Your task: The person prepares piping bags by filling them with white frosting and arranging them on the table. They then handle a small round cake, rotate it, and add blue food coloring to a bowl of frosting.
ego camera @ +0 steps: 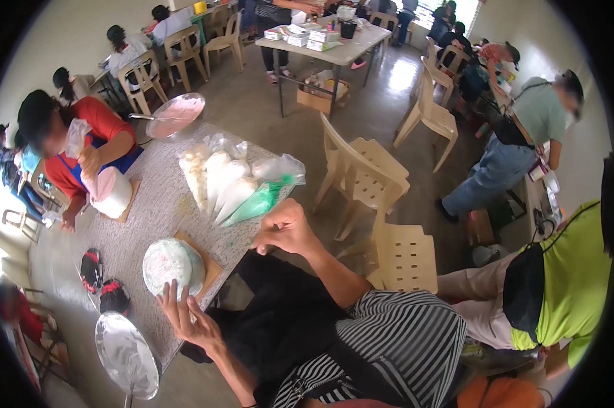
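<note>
A round cake (pixel 167 265) with pale, whitish-green icing stands on a brown square board (pixel 211 273) at the table's near edge. My left hand (pixel 197 324) has its fingers spread at the cake's lower rim; whether the fingertips touch the icing I cannot tell. Past the table edge, my right hand (pixel 286 227) is raised with its fingers curled in, and I see nothing held in it. Close to that hand lies a piping bag of green icing (pixel 258 201). Several bags of white icing (pixel 228 176) lie beside it.
Across the speckled table (pixel 154 209), a person in red squeezes a piping bag over a pinkish-white cake (pixel 114 194). Metal bowls (pixel 177 117) (pixel 126 354) sit at two table corners. Two dark, red-trimmed items (pixel 91 270) (pixel 114 296) lie near the far edge. Plastic chairs (pixel 406 255) stand behind my right arm.
</note>
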The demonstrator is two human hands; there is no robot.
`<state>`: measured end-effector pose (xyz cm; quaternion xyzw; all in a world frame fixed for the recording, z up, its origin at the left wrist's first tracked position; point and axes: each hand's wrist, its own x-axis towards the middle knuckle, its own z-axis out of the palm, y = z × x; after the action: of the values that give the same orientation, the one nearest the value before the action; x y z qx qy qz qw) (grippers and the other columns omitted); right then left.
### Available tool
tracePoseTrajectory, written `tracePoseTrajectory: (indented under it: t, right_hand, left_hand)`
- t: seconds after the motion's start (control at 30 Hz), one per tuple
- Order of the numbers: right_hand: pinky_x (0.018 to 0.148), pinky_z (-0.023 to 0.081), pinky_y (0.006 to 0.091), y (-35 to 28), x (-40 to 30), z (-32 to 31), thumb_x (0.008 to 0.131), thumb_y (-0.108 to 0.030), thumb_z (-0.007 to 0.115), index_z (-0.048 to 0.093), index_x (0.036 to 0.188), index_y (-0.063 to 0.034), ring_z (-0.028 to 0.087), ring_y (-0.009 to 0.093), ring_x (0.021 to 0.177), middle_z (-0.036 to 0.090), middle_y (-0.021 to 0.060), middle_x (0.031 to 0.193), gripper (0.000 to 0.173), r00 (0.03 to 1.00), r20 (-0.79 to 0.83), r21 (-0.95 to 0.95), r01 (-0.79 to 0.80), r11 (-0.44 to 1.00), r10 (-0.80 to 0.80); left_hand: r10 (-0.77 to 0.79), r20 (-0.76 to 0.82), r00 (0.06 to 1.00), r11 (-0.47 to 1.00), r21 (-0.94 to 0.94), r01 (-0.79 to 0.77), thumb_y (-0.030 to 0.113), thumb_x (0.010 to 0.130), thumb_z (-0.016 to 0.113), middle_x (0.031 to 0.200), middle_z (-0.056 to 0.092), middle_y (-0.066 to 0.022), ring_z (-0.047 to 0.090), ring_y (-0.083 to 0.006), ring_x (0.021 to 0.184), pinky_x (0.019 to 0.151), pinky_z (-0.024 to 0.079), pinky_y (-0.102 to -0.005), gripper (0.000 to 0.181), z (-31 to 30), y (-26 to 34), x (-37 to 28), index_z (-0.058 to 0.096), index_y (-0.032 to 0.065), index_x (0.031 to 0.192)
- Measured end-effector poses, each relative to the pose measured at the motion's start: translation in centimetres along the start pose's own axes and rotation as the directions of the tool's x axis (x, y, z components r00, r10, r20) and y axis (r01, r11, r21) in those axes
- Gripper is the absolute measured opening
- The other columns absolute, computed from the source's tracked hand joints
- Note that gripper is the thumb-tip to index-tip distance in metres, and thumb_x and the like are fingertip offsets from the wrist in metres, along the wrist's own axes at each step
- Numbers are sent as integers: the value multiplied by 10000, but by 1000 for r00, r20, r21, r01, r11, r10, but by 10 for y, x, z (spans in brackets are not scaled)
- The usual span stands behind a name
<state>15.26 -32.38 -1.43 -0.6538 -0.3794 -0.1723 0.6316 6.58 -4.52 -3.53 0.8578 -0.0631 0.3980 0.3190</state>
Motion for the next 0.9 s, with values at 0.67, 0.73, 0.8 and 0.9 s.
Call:
tracePoseTrajectory:
  t: [0.67, 0.73, 0.8, 0.9]
  right_hand:
    - [1056, 523, 399, 3, 9, 30, 871, 214, 399, 671, 1210, 53, 555, 307, 1332, 604, 210, 1366, 464, 996, -18, 156, -79, 985, 82]
    - [999, 549, 361, 6, 8, 29, 877, 214, 471, 692, 1166, 58, 640, 287, 1233, 662, 197, 1291, 396, 993, -72, 107, -89, 990, 97]
    - [865, 580, 318, 6, 3, 31, 901, 140, 597, 709, 1109, 58, 707, 223, 1034, 722, 167, 1112, 250, 986, -107, 152, -111, 982, 128]
    - [628, 555, 266, -6, -1, 30, 871, 45, 754, 734, 973, 53, 722, 134, 750, 749, 112, 849, 104, 934, -108, 144, -325, 935, 341]
  left_hand:
    - [60, -284, 957, 998, -10, -65, -136, 928, 549, 1514, 463, -280, 524, -443, 1351, 1055, 525, -525, 313, 2, -20, -17, 770, 39, 1063]
    - [-98, -311, 945, 985, -168, 46, -154, 898, 616, 1380, 578, -276, 633, -389, 1217, 936, 601, -433, 236, 5, -11, -15, 742, -9, 1035]
    - [-169, -312, 935, 961, -262, 87, -156, 862, 683, 1215, 676, -251, 711, -316, 1016, 800, 641, -359, 188, 7, -9, -16, 719, -42, 1008]
    - [-194, -276, 942, 953, -280, 114, -114, 836, 750, 938, 753, -181, 713, -188, 673, 593, 607, -289, 147, 3, -13, -22, 699, -57, 962]
